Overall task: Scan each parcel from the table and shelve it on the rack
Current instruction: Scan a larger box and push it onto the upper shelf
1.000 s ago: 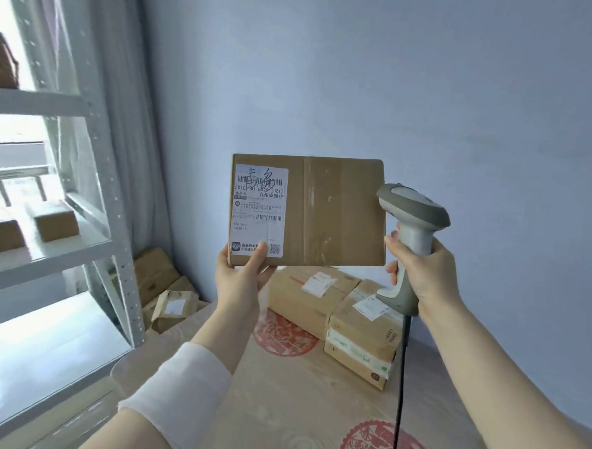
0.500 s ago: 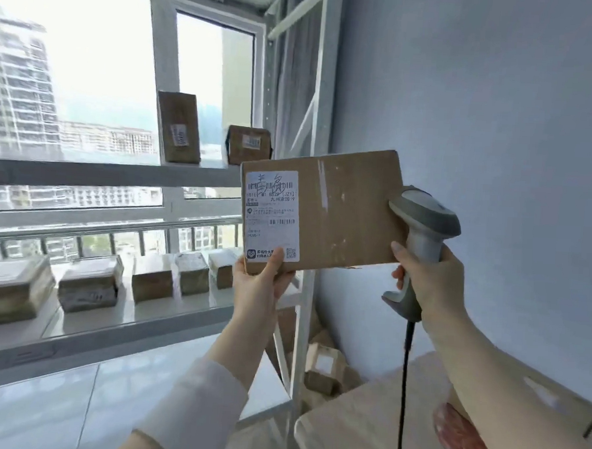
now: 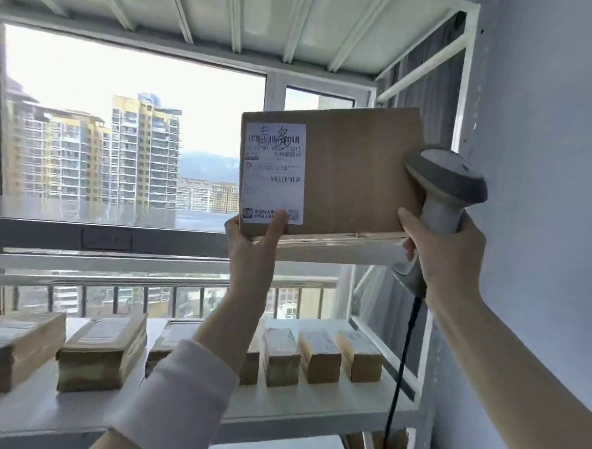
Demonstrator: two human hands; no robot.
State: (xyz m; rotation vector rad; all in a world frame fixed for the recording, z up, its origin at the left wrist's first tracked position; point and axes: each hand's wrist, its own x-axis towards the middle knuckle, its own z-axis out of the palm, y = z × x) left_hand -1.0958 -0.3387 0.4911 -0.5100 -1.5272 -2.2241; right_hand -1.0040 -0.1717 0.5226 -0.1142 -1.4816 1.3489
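A flat brown cardboard parcel (image 3: 355, 172) with a white shipping label on its left side stands upright at the right end of the rack's upper shelf (image 3: 108, 237). Its lower edge sits at that shelf's front lip. My left hand (image 3: 253, 235) grips the parcel's lower left corner, thumb over the label. My right hand (image 3: 447, 256) holds a grey corded barcode scanner (image 3: 443, 194) just right of the parcel, its head overlapping the parcel's right edge.
The white metal rack fills the view in front of a window. Several taped brown parcels (image 3: 103, 348) lie in a row on the lower shelf (image 3: 329, 411). A blue-grey wall (image 3: 549, 134) is on the right. The scanner's black cable (image 3: 400, 367) hangs down.
The view has swung left from the table to the rack. My left hand has lifted the parcel up to the upper shelf, with my right hand and the scanner following beside it.
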